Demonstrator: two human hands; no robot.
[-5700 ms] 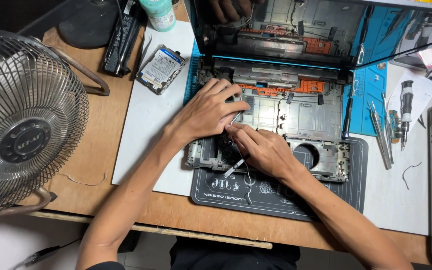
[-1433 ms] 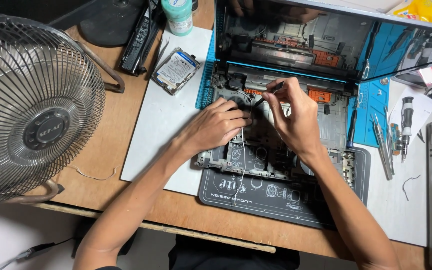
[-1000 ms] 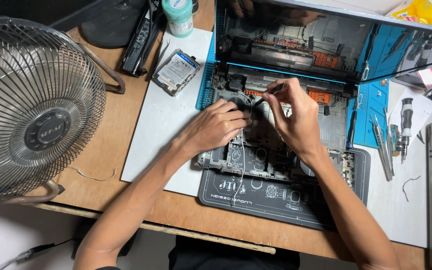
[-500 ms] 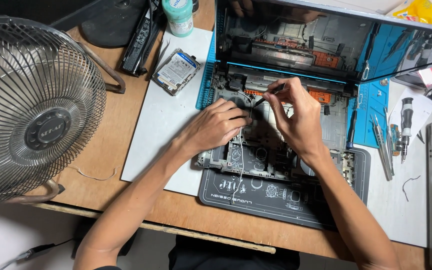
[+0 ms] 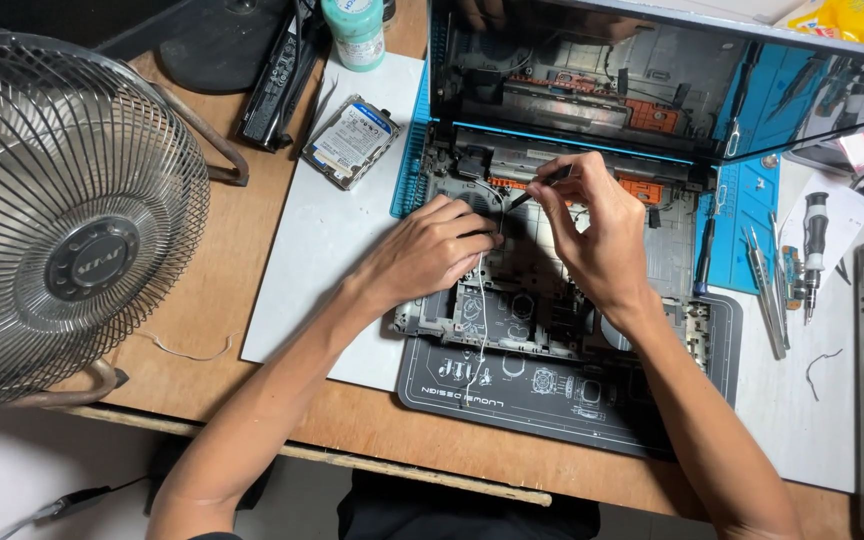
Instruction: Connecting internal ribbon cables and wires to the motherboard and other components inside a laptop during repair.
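Lying opened | grey laptop base [image 5: 672,250] | innards bare | screen upright

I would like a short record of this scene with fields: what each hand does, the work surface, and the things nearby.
left hand: rests on the opened laptop base, a thin white wire running from under it
right hand: pinches a slim dark tool near the hinge
surface: dark repair mat on a wooden table
left of laptop: hard drive, metal fan
right of laptop: tweezers, screwdriver
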